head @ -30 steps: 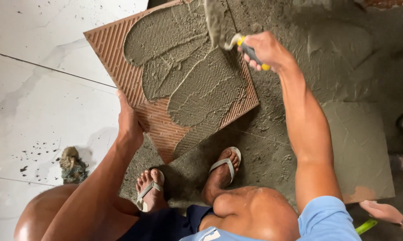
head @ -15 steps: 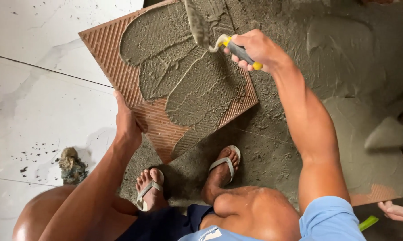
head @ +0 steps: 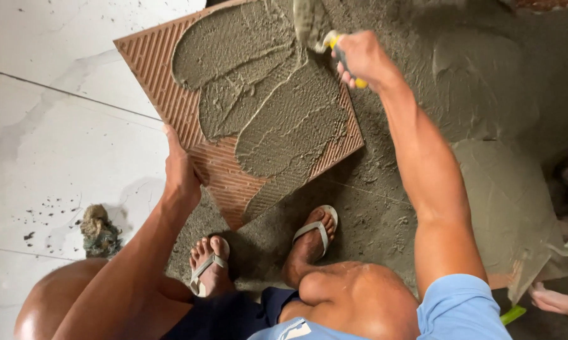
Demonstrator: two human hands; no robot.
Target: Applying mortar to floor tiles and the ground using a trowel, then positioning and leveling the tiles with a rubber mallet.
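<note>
A square tile lies back side up, brown and ribbed, tilted over the wet mortar bed. Grey mortar covers most of its back in broad smeared patches. My left hand grips the tile's near left edge and props it. My right hand is closed on the yellow-and-black handle of a trowel. The trowel's blade, loaded with mortar, rests on the tile's far edge. My feet in flip-flops stand on the mortar just below the tile.
Laid white glossy tiles with dark specks fill the left side. A dirty rag lump sits on them near my left knee. At the right edge, another person's hand and a second trowel blade work the mortar.
My right hand has drawn the trowel further left and up across the tile, spreading mortar. The other person's trowel has come into the lower right. My left hand has stayed on the edge.
</note>
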